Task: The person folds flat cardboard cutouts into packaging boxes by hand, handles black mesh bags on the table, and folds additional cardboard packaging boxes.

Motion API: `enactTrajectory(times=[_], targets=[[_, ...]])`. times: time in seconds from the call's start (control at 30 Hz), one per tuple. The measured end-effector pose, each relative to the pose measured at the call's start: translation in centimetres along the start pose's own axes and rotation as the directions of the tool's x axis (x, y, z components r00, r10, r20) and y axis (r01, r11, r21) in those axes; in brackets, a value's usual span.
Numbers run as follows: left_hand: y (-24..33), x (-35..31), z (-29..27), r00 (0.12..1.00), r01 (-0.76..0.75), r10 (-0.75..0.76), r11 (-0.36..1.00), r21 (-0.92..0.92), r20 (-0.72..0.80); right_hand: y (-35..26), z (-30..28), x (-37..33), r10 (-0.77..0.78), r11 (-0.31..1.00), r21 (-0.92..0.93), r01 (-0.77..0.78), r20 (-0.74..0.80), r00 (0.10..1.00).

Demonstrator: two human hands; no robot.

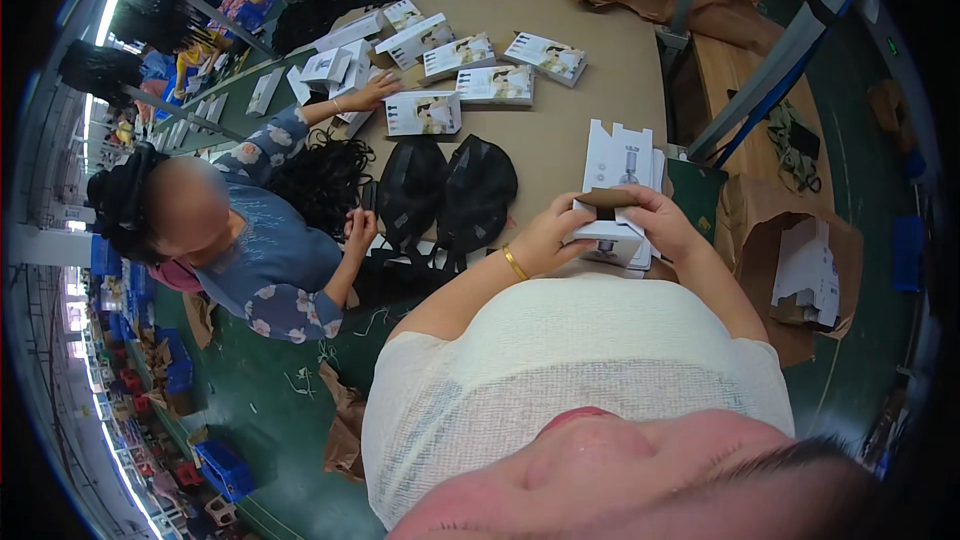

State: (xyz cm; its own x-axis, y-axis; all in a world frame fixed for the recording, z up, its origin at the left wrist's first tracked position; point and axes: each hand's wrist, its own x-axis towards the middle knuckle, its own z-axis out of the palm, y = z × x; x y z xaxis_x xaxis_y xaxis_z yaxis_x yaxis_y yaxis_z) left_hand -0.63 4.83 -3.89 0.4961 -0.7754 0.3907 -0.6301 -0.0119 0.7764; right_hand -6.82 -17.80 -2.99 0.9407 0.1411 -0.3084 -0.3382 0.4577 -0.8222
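Observation:
Close to my body at the table's near edge, I hold a small white carton (610,231) with its end facing up. My left hand (545,237), with a gold bracelet at the wrist, grips its left side. On the right side my right hand (665,224) is closed round it, the fingers near the top. A piece of brown cardboard (606,197) stands at the carton's opening; whether it is separate or part of it I cannot tell. Just beyond lie flattened white cartons (618,152) with a printed picture. The carton's contents are hidden.
Closed white boxes (495,84) lie on the brown tabletop (590,105), where a co-worker's hand (372,92) touches some. Two black rounded fabric pieces (447,188) lie left of my hands. At right are metal posts (770,65) and a paper sack (848,262) of flat cartons.

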Motion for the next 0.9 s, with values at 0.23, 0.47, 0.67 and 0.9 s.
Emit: enactTrajectory(times=[0.23, 0.47, 0.67, 0.9], targets=[[0.2, 0.4, 0.4, 0.999, 0.026, -0.031, 0.993, -0.119, -0.044, -3.9, 1.9, -1.0, -0.012, 0.815, -0.560, 0.149, 0.240, 0.971], [1.1, 1.2, -0.4, 0.998, 0.064, -0.064, 0.998, -0.024, -0.017, -4.4, 3.7, -0.6, 0.009, 0.823, -0.568, 0.011, 0.032, 0.999], [2.3, 3.1, -3.1, 0.998, -0.044, 0.050, 0.985, 0.167, -0.030, -3.9, 3.2, 0.5, -0.066, 0.698, -0.712, 0.070, 0.034, 0.997], [-5.0, 5.8, -7.7, 0.906, 0.364, 0.073, 0.370, 0.855, -0.418, 0.7, -3.1, 4.8, -0.543, 0.626, -0.743, 0.237, -0.197, 0.816]])
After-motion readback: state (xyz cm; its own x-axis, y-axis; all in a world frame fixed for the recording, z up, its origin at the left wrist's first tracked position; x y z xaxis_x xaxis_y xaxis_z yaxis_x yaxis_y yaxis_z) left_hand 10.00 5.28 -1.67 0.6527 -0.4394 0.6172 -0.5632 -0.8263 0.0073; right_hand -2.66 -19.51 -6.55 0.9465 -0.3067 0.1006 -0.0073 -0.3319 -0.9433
